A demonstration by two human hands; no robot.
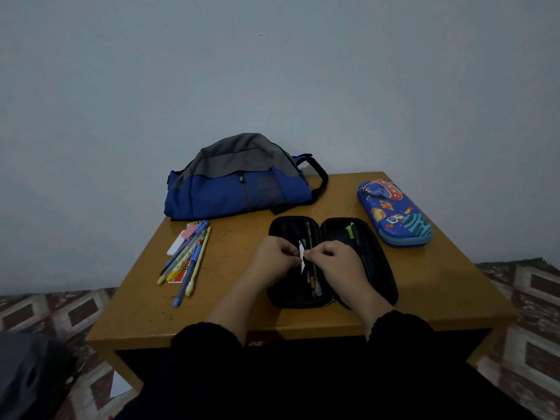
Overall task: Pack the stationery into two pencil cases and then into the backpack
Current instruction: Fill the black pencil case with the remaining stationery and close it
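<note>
On wooden worktop (424, 283), black pencil case (381, 277) lay unzipped and flat, pens inside both halves. Left hand (275, 253) and right hand (335, 259), fingers curled, both pinched small white item (301, 253) over case's left half. Loose pens (189, 259) at left, closed space-print pencil case (394, 212) at right, blue-grey backpack (239, 180) behind, against wall.
</note>
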